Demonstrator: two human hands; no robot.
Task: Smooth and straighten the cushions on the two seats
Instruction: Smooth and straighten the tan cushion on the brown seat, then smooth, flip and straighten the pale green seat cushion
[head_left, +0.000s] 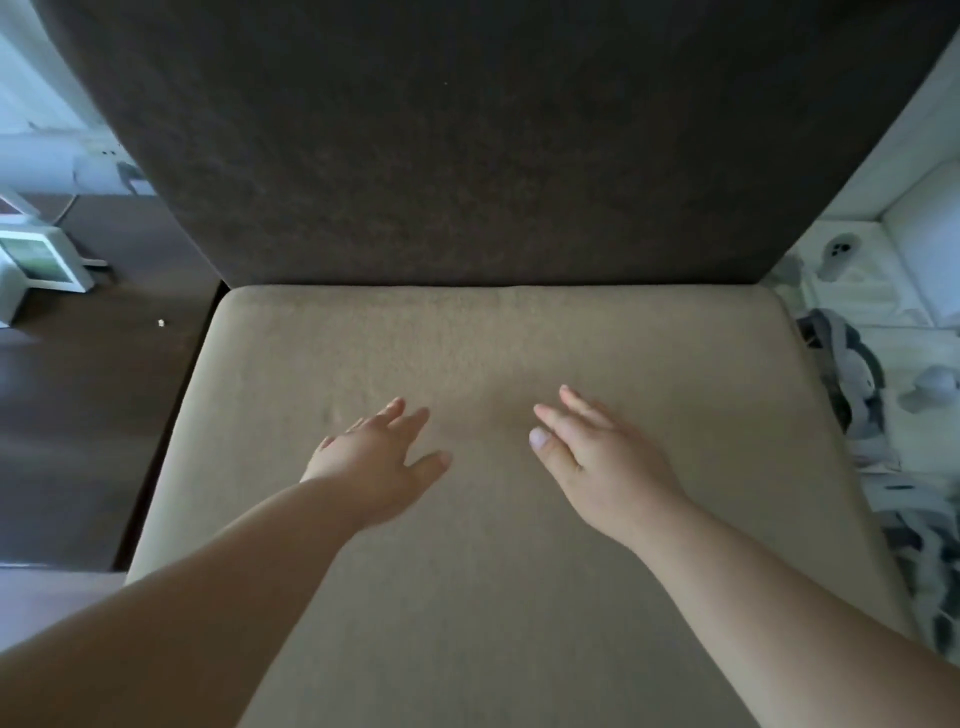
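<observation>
A tan seat cushion (498, 343) fills the middle of the head view, lying flat below a dark brown back cushion (467, 145) that stands upright behind it. My left hand (376, 457) lies over the cushion's centre-left with fingers straight and spread, pointing toward the back. My right hand (597, 457) is beside it at centre-right, fingers straight and together. Both palms face down on or just above the fabric; contact cannot be told. The cushion surface looks mostly flat, with a faint crease between the hands.
A dark wooden surface (88, 389) lies to the left, with a small white framed device (41, 260) at its far edge. On the right is a grey and white patterned blanket (857, 395) and white furniture (883, 260).
</observation>
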